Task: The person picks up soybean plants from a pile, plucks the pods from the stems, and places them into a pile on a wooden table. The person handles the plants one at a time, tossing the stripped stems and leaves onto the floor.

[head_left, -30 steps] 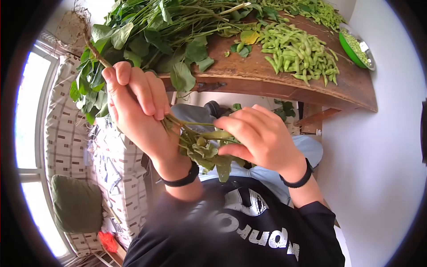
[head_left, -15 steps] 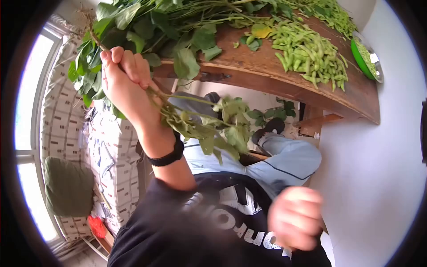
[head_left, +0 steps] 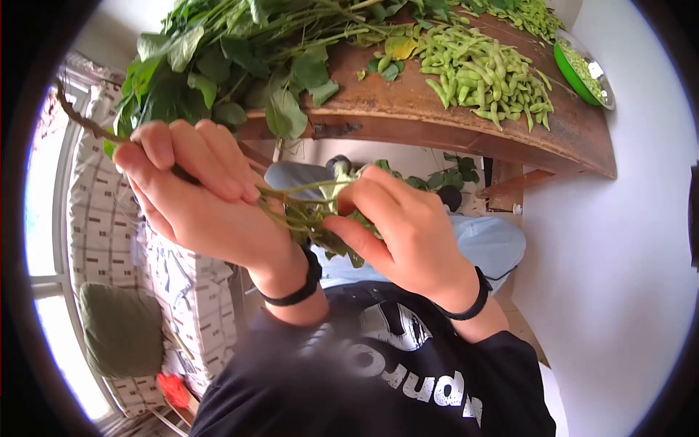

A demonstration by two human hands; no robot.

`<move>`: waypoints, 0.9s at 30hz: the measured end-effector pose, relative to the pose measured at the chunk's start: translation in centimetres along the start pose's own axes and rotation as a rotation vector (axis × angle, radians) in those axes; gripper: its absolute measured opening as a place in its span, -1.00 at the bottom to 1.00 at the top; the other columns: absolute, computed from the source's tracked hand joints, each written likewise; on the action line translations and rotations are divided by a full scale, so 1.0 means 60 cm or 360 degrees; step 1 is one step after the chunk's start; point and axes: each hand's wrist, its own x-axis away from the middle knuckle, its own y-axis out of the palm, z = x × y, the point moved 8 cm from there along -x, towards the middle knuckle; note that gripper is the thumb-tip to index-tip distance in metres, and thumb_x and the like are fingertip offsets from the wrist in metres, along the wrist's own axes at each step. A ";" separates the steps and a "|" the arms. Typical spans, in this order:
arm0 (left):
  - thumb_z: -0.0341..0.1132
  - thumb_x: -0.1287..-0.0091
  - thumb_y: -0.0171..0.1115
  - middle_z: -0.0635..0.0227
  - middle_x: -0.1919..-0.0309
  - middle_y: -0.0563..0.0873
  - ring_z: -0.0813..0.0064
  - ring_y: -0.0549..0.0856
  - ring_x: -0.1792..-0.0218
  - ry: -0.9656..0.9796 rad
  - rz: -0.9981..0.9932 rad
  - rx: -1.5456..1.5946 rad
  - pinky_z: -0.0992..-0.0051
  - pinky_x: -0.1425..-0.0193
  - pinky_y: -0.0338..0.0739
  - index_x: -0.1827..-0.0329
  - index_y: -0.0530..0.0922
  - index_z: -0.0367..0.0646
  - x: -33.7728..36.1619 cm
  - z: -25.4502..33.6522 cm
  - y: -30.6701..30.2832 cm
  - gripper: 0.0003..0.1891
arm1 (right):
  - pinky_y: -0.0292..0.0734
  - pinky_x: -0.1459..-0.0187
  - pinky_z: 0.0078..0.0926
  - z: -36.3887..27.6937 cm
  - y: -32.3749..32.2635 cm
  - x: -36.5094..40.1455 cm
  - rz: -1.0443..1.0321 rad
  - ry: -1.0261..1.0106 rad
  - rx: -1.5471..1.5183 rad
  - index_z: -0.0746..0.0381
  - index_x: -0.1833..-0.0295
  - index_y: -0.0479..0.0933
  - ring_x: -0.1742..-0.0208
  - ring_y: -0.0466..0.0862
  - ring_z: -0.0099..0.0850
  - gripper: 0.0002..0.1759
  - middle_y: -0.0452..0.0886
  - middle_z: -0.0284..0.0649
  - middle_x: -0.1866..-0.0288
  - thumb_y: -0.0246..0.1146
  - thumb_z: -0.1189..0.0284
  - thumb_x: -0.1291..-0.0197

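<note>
My left hand [head_left: 196,197] is closed around the woody stem of a leafy soybean stalk [head_left: 302,211], whose root end [head_left: 76,116] sticks out past my fingers toward the window. My right hand [head_left: 400,229] pinches the leaves and pods at the stalk's other end, between my two hands. Both wrists wear black bands. Above them, a wooden table [head_left: 451,131] carries a heap of leafy stalks [head_left: 240,51] and a pile of loose green pods [head_left: 488,76].
A green bowl [head_left: 586,73] holding shelled beans sits at the table's far right corner. More pods [head_left: 524,14] lie along the table's back. A patterned sofa [head_left: 116,218] with a green cushion [head_left: 120,328] stands by the window on the left. A white wall is on the right.
My right hand has come back up from my lap and taken hold of the stalk's leafy end. My left hand has lowered and turned the stalk, root end swinging left.
</note>
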 end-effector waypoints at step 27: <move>-0.47 -0.51 -0.18 0.52 0.65 0.27 0.71 0.21 0.69 -0.0166 0.0264 0.0160 0.69 0.59 0.11 0.33 0.34 -0.13 -0.075 -0.046 -0.218 -0.81 | 0.36 0.52 -0.40 -0.041 -0.040 0.132 0.0223 -0.0455 0.0110 0.18 0.38 0.47 0.46 0.47 -0.35 -0.79 0.45 -0.30 0.37 0.40 0.44 0.08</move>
